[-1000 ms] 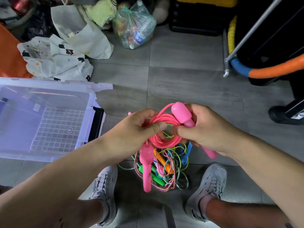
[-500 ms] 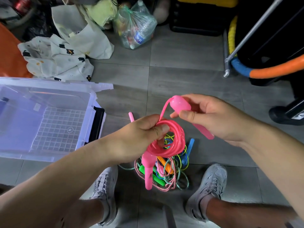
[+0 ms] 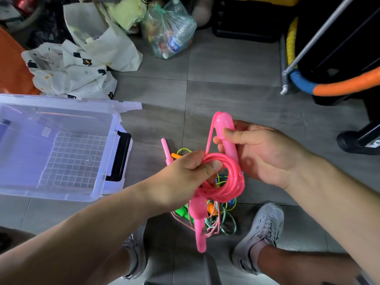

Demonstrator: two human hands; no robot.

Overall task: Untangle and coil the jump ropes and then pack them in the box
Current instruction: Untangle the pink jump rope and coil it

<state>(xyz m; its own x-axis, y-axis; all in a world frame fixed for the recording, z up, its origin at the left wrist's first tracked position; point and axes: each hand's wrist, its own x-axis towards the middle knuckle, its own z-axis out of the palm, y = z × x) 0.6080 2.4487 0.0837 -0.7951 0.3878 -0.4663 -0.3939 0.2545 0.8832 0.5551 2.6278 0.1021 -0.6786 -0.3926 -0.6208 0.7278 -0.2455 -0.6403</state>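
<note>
My left grip (image 3: 181,179) pinches the coil (image 3: 236,182), right grip (image 3: 265,155) holds its handle (image 3: 226,126); a slack pinch could spill loops into the tangle (image 3: 218,225) at six o'clock.

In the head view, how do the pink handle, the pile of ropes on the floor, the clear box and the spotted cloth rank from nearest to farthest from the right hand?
1. The pink handle, held in the right hand.
2. The pile of ropes, on the floor just below the hand.
3. The clear box, to the left.
4. The spotted cloth, far left, behind the box.
</note>
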